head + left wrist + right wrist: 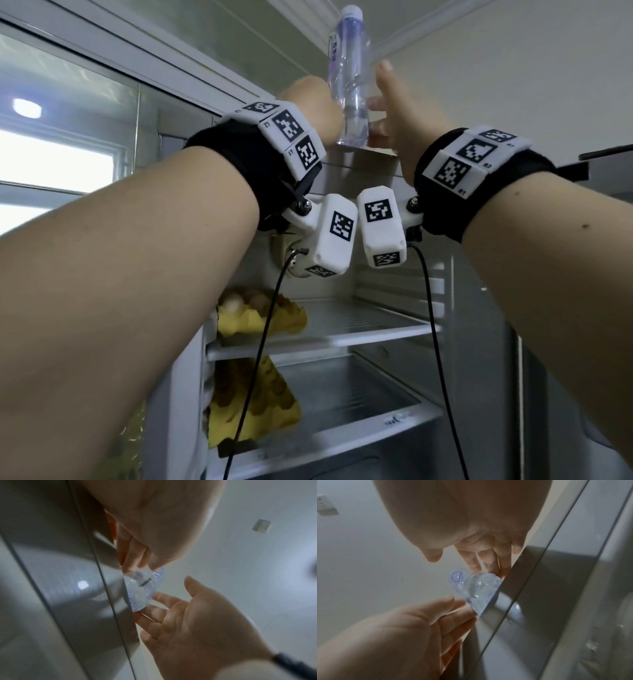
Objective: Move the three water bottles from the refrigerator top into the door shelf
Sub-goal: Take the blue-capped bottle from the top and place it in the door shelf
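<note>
One clear water bottle [349, 78] with a white cap stands upright at the front edge of the refrigerator top [370, 161]. From below, its base [142, 588] [476, 588] partly overhangs that edge. My left hand [318, 106] is at the bottle's left side, and its fairly straight fingers [135, 561] [458, 609] reach its lower part. On the bottle's right, my right hand [380, 99] is spread open with its fingertips [157, 601] [476, 565] touching near the base. Neither hand is wrapped round it. No other bottle shows.
The refrigerator stands open below my arms. Yellow egg cartons [260, 315] [250, 404] sit at the left of two inner shelves [342, 335]. Black cables [260, 359] hang from the wrist cameras in front of the shelves. The ceiling is close above the bottle.
</note>
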